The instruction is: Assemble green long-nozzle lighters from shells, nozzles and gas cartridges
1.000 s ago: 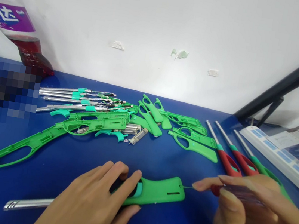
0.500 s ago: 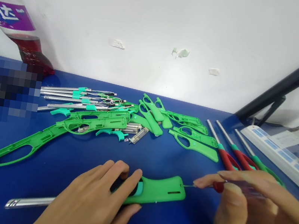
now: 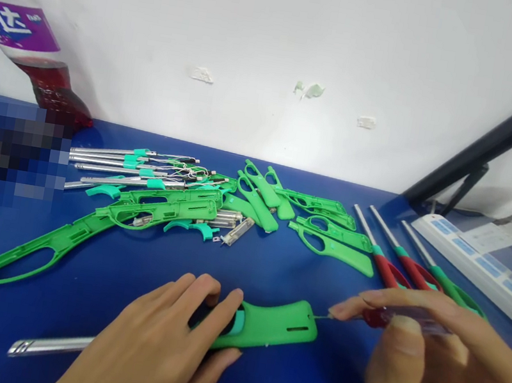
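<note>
My left hand (image 3: 164, 339) presses a green gas lighter (image 3: 276, 324) down on the blue table, fingers wrapped over its trigger opening. The lighter's silver tube (image 3: 51, 345) points left from under my wrist. A turquoise trigger (image 3: 238, 322) shows beside my fingertips. My right hand (image 3: 441, 370) grips a small screwdriver (image 3: 375, 316) with a clear red handle. Its thin shaft reaches the butt end of the lighter; whether the tip sits inside the small hole there is too small to tell. My right index finger lies along the shaft.
Green half shells (image 3: 334, 252), silver tubes with wires (image 3: 124, 164) and clear gas tanks (image 3: 236, 232) lie across the back. Red and green lighters (image 3: 392, 271) rest at right, near a white power strip (image 3: 477, 268). A drink bottle (image 3: 55, 79) stands at the left rear.
The screwdriver handle has turned slightly and my right fingers have shifted a little to the left. My left hand and the gas lighter stay in place.
</note>
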The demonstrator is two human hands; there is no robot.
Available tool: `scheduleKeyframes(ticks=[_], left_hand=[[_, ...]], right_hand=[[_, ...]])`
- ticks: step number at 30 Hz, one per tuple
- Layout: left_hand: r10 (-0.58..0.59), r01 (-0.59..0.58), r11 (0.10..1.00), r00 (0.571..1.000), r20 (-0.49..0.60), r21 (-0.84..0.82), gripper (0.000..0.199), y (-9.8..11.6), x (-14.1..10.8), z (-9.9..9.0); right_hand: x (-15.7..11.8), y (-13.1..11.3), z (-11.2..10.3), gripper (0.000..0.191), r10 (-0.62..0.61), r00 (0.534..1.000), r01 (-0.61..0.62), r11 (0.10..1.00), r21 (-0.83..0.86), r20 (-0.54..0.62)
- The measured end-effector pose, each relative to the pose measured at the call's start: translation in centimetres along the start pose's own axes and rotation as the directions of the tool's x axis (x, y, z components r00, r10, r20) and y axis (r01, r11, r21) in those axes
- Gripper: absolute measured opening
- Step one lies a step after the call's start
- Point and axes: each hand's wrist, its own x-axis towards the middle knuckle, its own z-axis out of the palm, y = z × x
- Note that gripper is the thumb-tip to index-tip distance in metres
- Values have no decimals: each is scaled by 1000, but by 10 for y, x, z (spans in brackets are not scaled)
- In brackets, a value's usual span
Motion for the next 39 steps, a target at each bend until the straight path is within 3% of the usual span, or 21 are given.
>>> scheduleKeyframes(ticks=[10, 16, 21, 23, 26, 31, 39], left_hand=[[1, 0, 1000, 1000, -21, 17, 41, -1, 0, 2], [1, -1, 1000, 1000, -16, 9, 40, -1, 1, 0], [1, -1, 1000, 1000, -13, 12, 41, 0, 1, 2], [-4, 4, 1000, 1000, -18, 12, 41, 0, 2, 2], [-5, 5, 1000, 1000, -19, 17, 41, 0, 2, 2], [1, -1, 1000, 1000, -9, 18, 41, 0, 2, 2], [2, -1, 1000, 1000, -27, 20, 40, -2, 2, 2]], right_hand=[[-9, -9, -2, 26, 144, 989, -147, 984, -100, -39], [-8, -3, -5, 23, 39, 999, -40, 997, -60, -19], [-9, 0, -6, 62, -10, 1000, 10, 1000, -2, 23], [-10, 0, -6, 66, -16, 999, 16, 1000, -2, 37], [-7, -1, -8, 60, -18, 998, 17, 1000, 18, 52], [-1, -5, -8, 26, 29, 996, -24, 998, -51, 84], [-1, -2, -7, 25, -27, 999, 28, 999, -20, 45]])
